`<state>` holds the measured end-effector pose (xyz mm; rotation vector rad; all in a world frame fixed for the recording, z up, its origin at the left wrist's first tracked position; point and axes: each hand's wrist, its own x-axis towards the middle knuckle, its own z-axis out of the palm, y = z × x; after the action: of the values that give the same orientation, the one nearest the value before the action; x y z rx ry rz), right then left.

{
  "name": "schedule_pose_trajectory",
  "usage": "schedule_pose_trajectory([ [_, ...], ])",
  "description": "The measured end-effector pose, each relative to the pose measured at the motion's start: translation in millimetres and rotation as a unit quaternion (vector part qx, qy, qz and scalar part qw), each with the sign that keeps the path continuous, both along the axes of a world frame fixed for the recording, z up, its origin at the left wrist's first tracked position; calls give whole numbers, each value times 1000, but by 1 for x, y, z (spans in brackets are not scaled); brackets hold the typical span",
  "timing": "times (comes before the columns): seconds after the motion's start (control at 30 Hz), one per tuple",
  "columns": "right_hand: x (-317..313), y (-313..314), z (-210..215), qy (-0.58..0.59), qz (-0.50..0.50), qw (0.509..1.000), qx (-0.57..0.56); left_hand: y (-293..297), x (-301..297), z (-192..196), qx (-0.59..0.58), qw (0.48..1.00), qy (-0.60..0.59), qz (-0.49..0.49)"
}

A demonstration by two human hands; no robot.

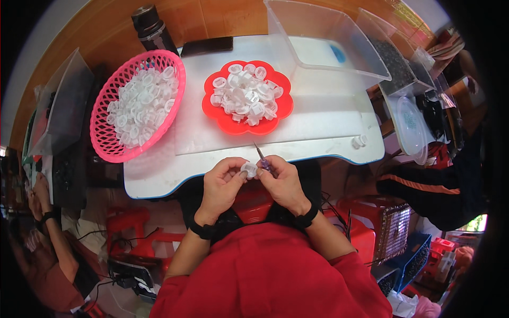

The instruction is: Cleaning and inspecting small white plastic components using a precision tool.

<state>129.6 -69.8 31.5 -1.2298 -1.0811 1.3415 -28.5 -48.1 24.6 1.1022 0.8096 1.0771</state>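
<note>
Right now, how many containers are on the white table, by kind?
Pink mesh basket of white caps: 1
Red flower-shaped tray of white caps: 1
Clear plastic bin: 1
Total: 3

Small white blue-edged table mid-frame, bearing pink plastic mesh basket, red flower-shaped plastic tray, clear plastic tub.

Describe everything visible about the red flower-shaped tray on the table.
The red tray looks like glossy plastic, shallow, with a scalloped, petal-like rim. It lies flat on the white table, right of the pink basket and in front of a clear bin. A loose heap of small white caps fills its middle. Neither hand touches it.
</note>
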Motion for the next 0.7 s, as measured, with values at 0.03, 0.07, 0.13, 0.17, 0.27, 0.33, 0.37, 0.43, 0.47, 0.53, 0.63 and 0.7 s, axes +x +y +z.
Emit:
schedule_pose_trajectory([
  [0.03,1,-1,0,-23,-1,1000,3,0,0,1,-2,1000,-9,-11],
  [0.07,1,-1,0,-23,-1,1000,3,0,0,0,-2,1000,-9,-11],
  [0.13,0,0,4,-53,-4,999,-3,0,1,-3,31,999,-3,-8],
  [0.17,1,0,4,-53,-4,999,-3,1,0,-5,31,999,-3,-9],
  [0.27,5,2,5,-82,1,997,6,4,-4,-8,93,995,33,-26],
  [0.33,7,2,6,-106,6,994,15,4,-5,-3,-49,996,22,-69],
  [0.37,7,2,7,-106,6,994,16,4,-6,-3,-49,996,23,-68],
  [0.43,7,3,8,-113,14,993,32,5,-7,-6,-55,996,-12,-74],
  [0.47,7,3,9,-112,14,993,32,5,-8,-7,-55,996,-11,-73],
  [0.53,6,4,10,-105,32,993,42,5,-8,-7,-39,997,-9,-72],
  [0.63,10,4,8,-123,37,991,48,10,-8,-3,-50,994,-4,-94],
  [0.7,10,6,4,-134,37,988,63,16,-11,-6,-45,993,11,-112],
])
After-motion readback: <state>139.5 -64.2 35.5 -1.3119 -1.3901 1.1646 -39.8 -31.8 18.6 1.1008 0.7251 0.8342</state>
